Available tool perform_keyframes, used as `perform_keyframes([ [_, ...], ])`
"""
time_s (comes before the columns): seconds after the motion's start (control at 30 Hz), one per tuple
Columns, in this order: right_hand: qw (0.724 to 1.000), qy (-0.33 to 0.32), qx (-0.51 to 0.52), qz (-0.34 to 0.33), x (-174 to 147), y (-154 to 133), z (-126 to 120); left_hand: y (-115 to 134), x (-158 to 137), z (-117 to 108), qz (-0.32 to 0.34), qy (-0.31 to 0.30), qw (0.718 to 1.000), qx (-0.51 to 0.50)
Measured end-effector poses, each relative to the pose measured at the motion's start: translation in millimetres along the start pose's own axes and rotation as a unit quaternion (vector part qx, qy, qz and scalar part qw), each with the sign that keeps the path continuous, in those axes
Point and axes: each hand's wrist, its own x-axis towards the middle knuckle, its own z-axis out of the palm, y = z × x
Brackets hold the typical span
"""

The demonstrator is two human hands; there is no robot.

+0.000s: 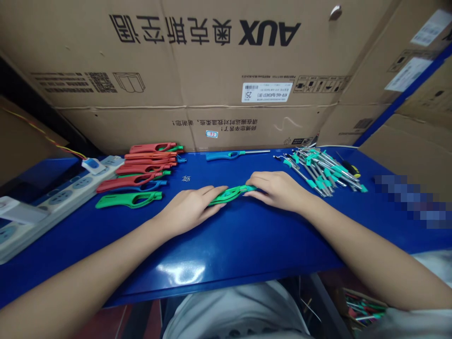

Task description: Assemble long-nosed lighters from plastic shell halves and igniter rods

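Note:
A green lighter handle (231, 194) lies between my two hands, just above the blue table. My left hand (192, 207) is closed round its wide end, with the fingers covering much of that part. At its narrow front end, the fingers of my right hand (271, 188) pinch the tip, where a bit of teal shows. Whether a metal tube sits in it is hidden by the right fingers. Beyond my hands lies a blue long-nosed lighter (226, 156) with a metal tube. To the right is a pile of metal lighter tubes (321, 169) with teal fittings.
Several red lighter handles (141, 168) and a green handle (129, 200) lie at the left, beside a white power strip (67, 195). A small cluster of metal bits (186, 178) rests mid-table. A cardboard sheet (176, 94) stands behind. A yellow-black tool (353, 170) lies by the tubes.

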Motion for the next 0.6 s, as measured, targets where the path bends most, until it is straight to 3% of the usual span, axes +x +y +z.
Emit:
perform_keyframes([
  [0.17, 0.999, 0.025, -0.013, -0.021, 1, -3, -3, -3, 0, 0, 0.005, 0.003, 1.000, -0.011],
  [0.6, 0.999, -0.040, -0.011, 0.000, 6, -28, -3, 17, -3, -7, -0.005, -0.008, 1.000, 0.005],
])
